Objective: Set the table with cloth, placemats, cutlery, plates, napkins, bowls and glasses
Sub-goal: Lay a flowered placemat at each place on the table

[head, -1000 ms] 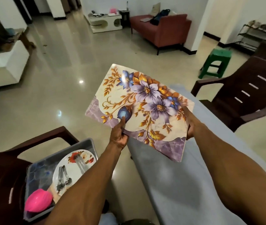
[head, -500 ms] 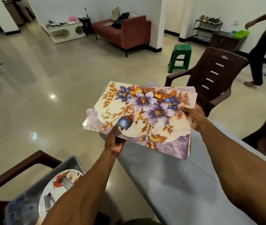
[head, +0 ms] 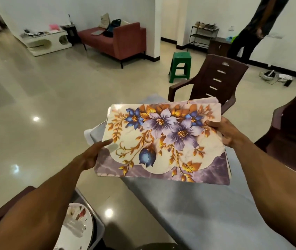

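both hands (head: 93, 156) (head: 230, 134) hold stacked placemats (head: 165, 141) by opposite edges above cloth (head: 188, 213).

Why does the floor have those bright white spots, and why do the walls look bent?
Head view: the spots are ceiling lights mirrored in the glossy floor; the wide-angle lens bends the walls and stretches the arms at the edges; the placemats are sharp, the plate is blurred.

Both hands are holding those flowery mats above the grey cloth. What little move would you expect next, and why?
Probably lowering the stack of placemats onto the grey cloth just below. The left hand and right hand grip its opposite edges, the cloth is already spread, and no mat is laid yet.
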